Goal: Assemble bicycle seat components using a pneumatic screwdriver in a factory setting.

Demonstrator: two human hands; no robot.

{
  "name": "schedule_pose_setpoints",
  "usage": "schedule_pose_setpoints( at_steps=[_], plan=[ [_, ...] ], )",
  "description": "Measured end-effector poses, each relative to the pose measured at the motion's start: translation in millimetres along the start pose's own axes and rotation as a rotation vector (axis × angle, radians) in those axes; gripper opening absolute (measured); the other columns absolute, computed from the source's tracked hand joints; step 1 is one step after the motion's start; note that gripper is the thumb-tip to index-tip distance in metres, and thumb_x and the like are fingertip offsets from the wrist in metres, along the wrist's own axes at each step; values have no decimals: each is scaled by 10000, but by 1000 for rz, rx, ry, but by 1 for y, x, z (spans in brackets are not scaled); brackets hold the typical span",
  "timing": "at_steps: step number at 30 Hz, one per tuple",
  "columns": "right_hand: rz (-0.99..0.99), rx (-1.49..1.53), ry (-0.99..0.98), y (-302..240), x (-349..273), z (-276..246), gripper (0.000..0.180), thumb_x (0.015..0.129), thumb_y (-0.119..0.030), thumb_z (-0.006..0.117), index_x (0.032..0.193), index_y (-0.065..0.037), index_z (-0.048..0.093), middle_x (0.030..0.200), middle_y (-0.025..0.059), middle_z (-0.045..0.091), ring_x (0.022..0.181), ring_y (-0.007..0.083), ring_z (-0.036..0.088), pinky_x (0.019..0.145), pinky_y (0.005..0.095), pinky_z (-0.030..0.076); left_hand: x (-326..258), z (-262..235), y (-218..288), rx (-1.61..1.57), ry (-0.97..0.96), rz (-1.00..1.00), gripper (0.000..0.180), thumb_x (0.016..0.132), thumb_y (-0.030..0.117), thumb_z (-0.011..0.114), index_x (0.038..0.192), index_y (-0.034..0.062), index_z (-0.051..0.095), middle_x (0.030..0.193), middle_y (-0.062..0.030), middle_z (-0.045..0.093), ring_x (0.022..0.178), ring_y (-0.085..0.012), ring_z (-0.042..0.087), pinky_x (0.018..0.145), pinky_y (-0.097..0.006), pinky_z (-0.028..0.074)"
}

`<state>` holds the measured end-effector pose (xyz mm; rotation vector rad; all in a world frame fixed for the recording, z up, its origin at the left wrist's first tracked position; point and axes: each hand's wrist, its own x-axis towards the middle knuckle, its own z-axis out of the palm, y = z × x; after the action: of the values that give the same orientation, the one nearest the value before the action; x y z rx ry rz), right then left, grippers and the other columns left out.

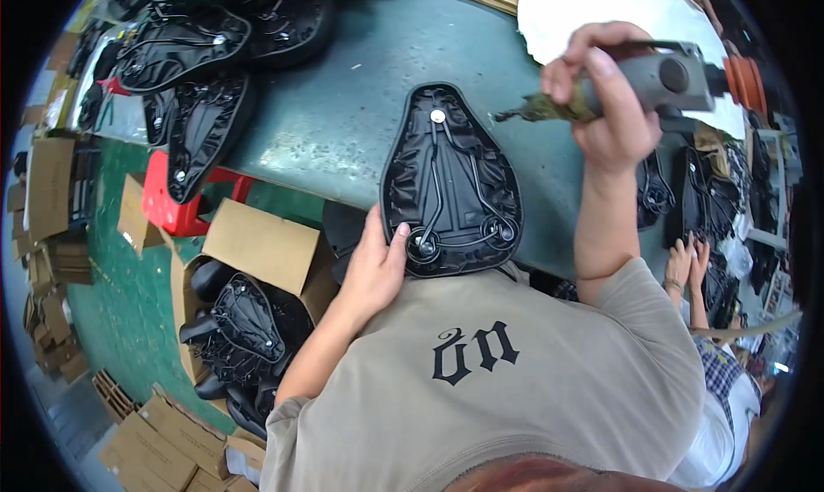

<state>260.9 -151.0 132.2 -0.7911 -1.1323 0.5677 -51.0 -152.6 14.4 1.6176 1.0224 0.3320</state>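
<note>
A black bicycle saddle point(457, 183) lies underside up at the table's near edge, narrow nose pointing away from me. Its metal rails, two coil springs at the wide end and a pale round spot at the nose are exposed. My left hand point(374, 265) grips its lower left rim, thumb on top and fingers partly hidden beneath. Raised to the right of the saddle, my right hand point(614, 106) is closed round a grey power tool point(674, 78) that looks like a driver. Its wrapped front end and dark tip point left, apart from the saddle.
More saddles point(184, 50) are piled at the table's far left, one overhanging the edge. Below stand a red stool point(172, 202) and an open cardboard box point(262, 245) of saddles. White sheeting point(571, 12) covers the far right. Another person's hands point(687, 265) are at saddles on the right.
</note>
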Motion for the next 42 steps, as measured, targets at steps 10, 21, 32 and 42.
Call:
schedule_pose_setpoints(
  at_steps=[10, 21, 32, 42],
  plan=[
    [232, 81, 56, 62, 11, 89, 232, 914, 26, 623, 1114, -12, 514, 847, 114, 611, 648, 189, 630, 596, 311, 525, 86, -60, 5, 165, 111, 191, 443, 1064, 338, 528, 1303, -28, 603, 1239, -268, 648, 1170, -417, 631, 1005, -440, 497],
    [447, -75, -33, 75, 34, 84, 158, 895, -17, 659, 1015, -10, 557, 778, 104, 655, 578, 167, 637, 530, 265, 499, 108, -24, 13, 348, 76, 145, 351, 1041, 233, 505, 1210, -64, 584, 1141, -308, 663, 1053, -484, 650, 939, -538, 513],
    [357, 41, -147, 89, 48, 72, 128, 932, -117, 714, 913, -15, 639, 742, 52, 657, 598, 124, 621, 530, 277, 481, 107, -28, 28, 388, 138, 176, 305, 1011, 239, 538, 1104, -43, 609, 1040, -292, 674, 960, -479, 669, 847, -559, 542],
    [434, 21, -162, 81, 45, 83, 122, 860, -55, 664, 937, -5, 583, 733, 90, 637, 577, 141, 609, 542, 259, 486, 105, -18, 7, 322, 129, 109, 276, 1026, 265, 537, 1073, -2, 589, 1058, -275, 667, 1010, -482, 642, 886, -548, 520]
  ],
)
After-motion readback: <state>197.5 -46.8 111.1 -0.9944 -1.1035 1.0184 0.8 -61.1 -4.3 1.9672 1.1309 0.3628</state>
